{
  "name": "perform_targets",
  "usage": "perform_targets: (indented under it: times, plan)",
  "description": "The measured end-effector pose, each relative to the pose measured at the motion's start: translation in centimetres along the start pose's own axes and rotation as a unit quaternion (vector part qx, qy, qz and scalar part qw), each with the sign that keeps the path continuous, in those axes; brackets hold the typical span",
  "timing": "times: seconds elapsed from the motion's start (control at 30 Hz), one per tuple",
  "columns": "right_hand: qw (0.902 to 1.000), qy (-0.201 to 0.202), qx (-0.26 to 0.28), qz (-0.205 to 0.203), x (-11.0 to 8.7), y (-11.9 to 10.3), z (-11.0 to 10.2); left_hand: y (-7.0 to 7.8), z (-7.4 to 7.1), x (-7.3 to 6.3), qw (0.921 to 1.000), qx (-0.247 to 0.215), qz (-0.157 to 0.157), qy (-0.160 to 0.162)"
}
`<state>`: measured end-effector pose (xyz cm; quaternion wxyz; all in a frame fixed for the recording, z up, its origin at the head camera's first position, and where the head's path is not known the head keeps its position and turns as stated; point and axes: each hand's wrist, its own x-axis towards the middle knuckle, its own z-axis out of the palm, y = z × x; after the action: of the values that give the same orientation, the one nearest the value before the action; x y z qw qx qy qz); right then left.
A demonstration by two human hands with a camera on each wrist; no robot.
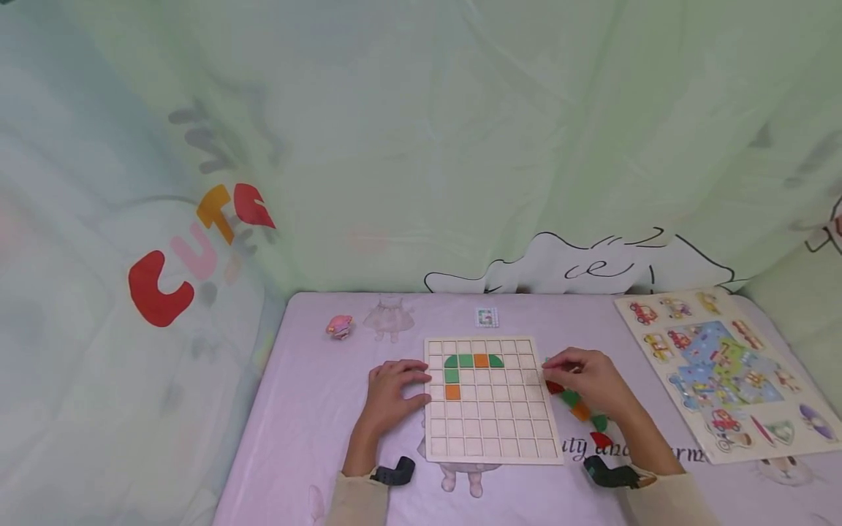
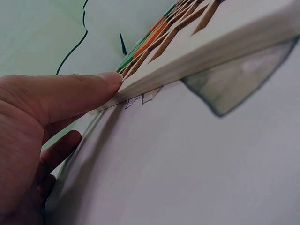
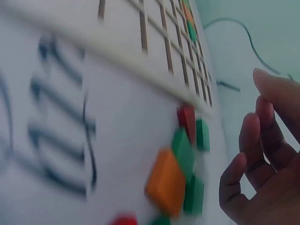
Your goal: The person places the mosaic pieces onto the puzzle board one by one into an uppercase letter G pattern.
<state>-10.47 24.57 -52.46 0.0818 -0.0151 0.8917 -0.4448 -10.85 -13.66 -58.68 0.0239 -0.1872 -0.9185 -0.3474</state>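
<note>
A pale wooden grid board lies on the table with green and orange tiles in its upper left cells, set in a row and a short column. My left hand rests at the board's left edge with fingers spread; its thumb touches the rim in the left wrist view. Beyond the board's right edge, my right hand hovers over loose tiles. Its thumb and fingers are loosely bent, with nothing visible between them. Below them lie an orange tile, a red tile and several green ones.
A wooden picture puzzle board covers the table's right side. Behind the grid board lies a small pattern card, and a pink figurine stands at the back left. Printed cloth curtains hang round the table.
</note>
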Motion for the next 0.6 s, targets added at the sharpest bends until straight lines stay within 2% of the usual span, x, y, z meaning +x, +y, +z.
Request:
perform_targets:
  times: [0.13, 0.23, 0.33, 0.6]
  plan:
    - [0.9978, 0.02, -0.058, 0.022, -0.8, 1.7, -1.9, -0.1, 0.1, 0.0, 1.0, 0.002, -0.001, -0.001]
    - [0.9951, 0.015, -0.082, 0.053, -1.2, 2.6, -2.7, -0.3, 0.2, 0.1, 1.0, 0.004, -0.002, -0.002]
    - [0.9934, 0.004, -0.088, 0.073, -1.3, 3.5, -3.4, -0.4, 0.2, 0.1, 1.0, 0.004, -0.005, -0.005]
    - [0.9932, -0.02, -0.079, 0.083, -1.2, 5.4, -4.0, -0.3, 0.3, 0.1, 0.9999, 0.005, -0.012, -0.007]
